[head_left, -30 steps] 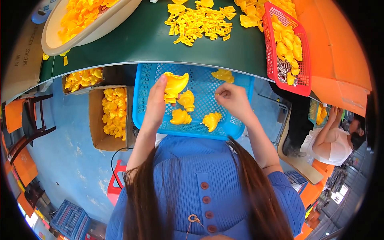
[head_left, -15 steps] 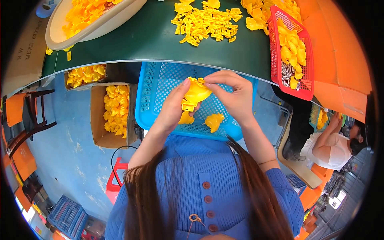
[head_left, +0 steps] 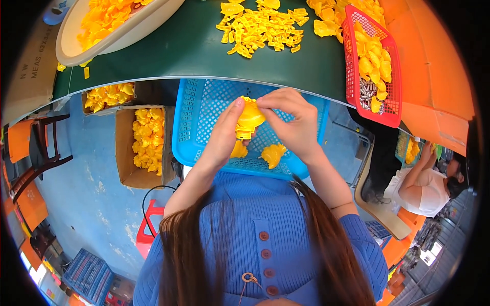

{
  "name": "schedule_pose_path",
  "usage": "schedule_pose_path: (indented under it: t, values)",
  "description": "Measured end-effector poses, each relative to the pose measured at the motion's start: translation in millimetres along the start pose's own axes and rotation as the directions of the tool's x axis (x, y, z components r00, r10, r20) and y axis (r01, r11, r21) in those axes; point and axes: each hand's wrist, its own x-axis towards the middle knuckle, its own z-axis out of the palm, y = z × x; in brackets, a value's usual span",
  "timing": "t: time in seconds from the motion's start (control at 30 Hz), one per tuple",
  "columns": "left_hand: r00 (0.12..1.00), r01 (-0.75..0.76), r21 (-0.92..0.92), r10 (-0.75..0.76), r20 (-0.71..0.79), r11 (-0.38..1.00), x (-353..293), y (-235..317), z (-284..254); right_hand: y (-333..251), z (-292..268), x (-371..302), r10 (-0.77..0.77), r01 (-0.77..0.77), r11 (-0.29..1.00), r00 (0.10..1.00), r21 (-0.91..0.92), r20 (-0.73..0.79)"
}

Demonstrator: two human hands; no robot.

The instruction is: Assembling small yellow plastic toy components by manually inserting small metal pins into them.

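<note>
My left hand (head_left: 224, 131) is closed round a yellow plastic part (head_left: 250, 115), rounded on top with a small square tab at its lower end. The thumb and fingertips of my right hand (head_left: 295, 121) pinch at the part's upper right edge; whether a smaller piece sits between them is hidden. Both hands are over a blue mesh basket (head_left: 178, 148). In that basket lies a similar yellow part (head_left: 273, 155), and another yellow part (head_left: 238, 150) shows partly below my left hand.
On the green table (head_left: 199, 46) lie a pile of small yellow pieces (head_left: 260, 30), a cream basin (head_left: 69, 58) and a red basket (head_left: 352, 71) with yellow shells and metal pins (head_left: 368, 94). A carton (head_left: 125, 163) of yellow parts stands left. Another person (head_left: 418, 191) works at right.
The yellow part has turned slightly in my left hand, its tab now facing more toward me. My right fingertips have shifted a little to the left along its edge.
</note>
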Motion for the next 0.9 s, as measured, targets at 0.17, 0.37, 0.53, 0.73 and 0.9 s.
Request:
schedule_pose_path:
  t: [0.17,0.37,0.53,0.73,0.9]
  values:
    - [0.999,-0.024,-0.043,0.025,0.029,0.999,-1.2,-1.4,-2.7,-1.9,-0.5,-2.9,-0.054,0.055,0.998,0.996,-0.009,0.065]
    - [0.999,-0.026,-0.074,0.025,-0.023,0.997,-1.3,0.3,1.7,-1.1,2.7,-9.6,-0.081,0.08,0.997,0.996,0.023,0.042]
    - [1.0,-0.001,-0.02,0.002,0.017,1.0,3.1,1.5,-1.5,1.9,-8.2,-8.3,-0.178,0.182,0.983,0.978,-0.029,0.112]
    - [0.991,0.067,0.136,-0.082,0.109,0.988,6.4,10.6,6.0,17.3,-21.8,-11.7,-0.309,0.331,0.935,0.937,-0.13,0.164]
    - [0.962,-0.149,0.013,0.142,0.235,0.989,12.9,4.6,18.4,22.5,-36.2,-9.6,-0.475,0.458,0.835,0.88,-0.304,0.021]
